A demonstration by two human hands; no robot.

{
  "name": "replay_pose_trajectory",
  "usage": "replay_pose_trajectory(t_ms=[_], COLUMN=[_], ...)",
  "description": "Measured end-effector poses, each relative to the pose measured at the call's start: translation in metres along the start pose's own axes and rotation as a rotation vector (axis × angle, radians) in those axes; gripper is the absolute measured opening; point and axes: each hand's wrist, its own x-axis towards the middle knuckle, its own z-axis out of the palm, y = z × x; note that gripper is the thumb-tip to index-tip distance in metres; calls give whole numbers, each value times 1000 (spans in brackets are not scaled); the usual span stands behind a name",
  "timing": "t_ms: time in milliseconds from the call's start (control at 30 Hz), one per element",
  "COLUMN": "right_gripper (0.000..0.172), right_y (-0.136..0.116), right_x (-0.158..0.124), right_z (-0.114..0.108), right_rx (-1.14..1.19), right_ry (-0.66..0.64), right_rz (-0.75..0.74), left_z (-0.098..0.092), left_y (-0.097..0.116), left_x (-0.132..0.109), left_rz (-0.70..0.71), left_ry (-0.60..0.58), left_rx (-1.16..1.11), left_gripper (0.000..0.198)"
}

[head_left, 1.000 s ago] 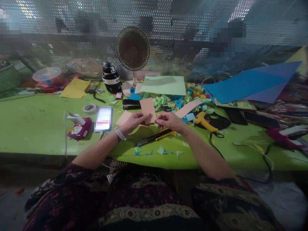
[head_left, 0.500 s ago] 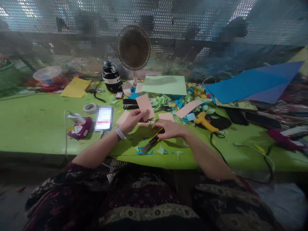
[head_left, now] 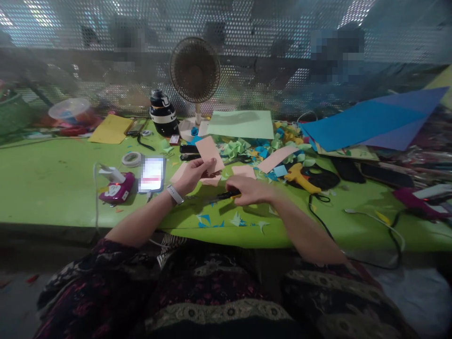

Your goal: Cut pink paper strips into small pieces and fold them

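Observation:
My left hand (head_left: 195, 175), with a white watch band on its wrist, pinches a small peach rectangle of paper (head_left: 209, 153) between thumb and fingers. More peach paper (head_left: 211, 181) lies just beneath it. My right hand (head_left: 249, 190) is closed round a slim black-and-yellow cutting tool (head_left: 229, 194), whose blurred grey blade points left, low above the table. Whether it is scissors or a knife I cannot tell. Another peach piece (head_left: 243, 171) lies behind my right hand. Blue and pale green paper scraps (head_left: 236, 219) are strewn near the table's front edge.
A fan (head_left: 195, 70) and a black bottle (head_left: 164, 115) stand at the back. Behind my hands lies a heap of folded paper pieces (head_left: 237, 148). A yellow glue gun (head_left: 302, 178) rests on the right, a lit phone (head_left: 151, 175) and tape roll (head_left: 132, 159) on the left.
The cutting tool has swung up from pointing down-left to lying nearly level, its blade blurred. My left hand and its peach paper have shifted slightly left.

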Motion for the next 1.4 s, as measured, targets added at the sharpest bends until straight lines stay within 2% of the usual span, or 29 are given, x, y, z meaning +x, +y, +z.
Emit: replay_pose_trajectory(t_ms=[67,167,267,400,600,733,1200,1400], right_gripper=[23,25,28,32,36,38,41,40], right_y=[2,9,22,36,41,43,42,43], right_x=[-4,-10,-15,-19,-21,-21,-20,-22], right_z=[-7,-15,-20,-22,-21,-20,-21,-22], right_rx=[73,125,-19,-263,-418,-430,-378,-379], right_ry=[89,355,643,802,854,866,781,810], right_rz=[-10,16,71,133,193,220,230,230], left_z=[-1,-2,-3,-2,-1,0,1,1], left_y=[1,2,3,4,5,6,6,5], left_x=[1,3,6,6,4,3,2,2], left_rz=[9,22,45,44,56,44,38,53], left_ry=[22,33,39,94,105,97,89,95], left_rx=[-6,-36,-88,-98,-76,-84,-34,-25], left_gripper=[38,36,37,42,41,40,44,42])
